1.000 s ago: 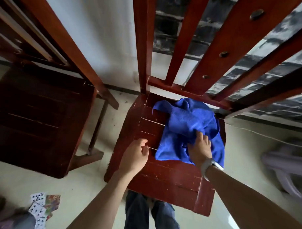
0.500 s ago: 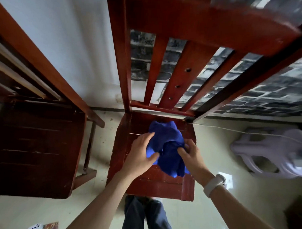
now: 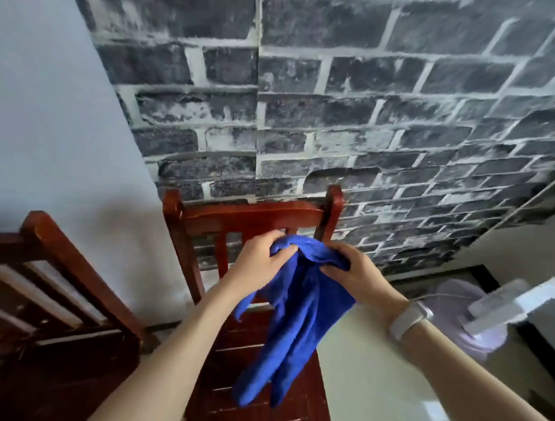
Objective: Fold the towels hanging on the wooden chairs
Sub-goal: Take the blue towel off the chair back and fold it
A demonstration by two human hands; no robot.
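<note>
Above the seat of the wooden chair [image 3: 251, 215], I hold the blue towel [image 3: 297, 321] in the air, my left hand [image 3: 262, 260] and right hand [image 3: 356, 273] each pinching its bunched top edge close together. Its length hangs crumpled toward the seat slats. Beside it stands a second wooden chair [image 3: 63, 266]; behind, a grey brick wall [image 3: 336, 102]. A pale wristband [image 3: 407, 318] circles my right wrist.

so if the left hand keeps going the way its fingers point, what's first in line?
The left hand points up and right, into the blue towel it grips; past that, probably the right hand, though depth is unclear.
</note>
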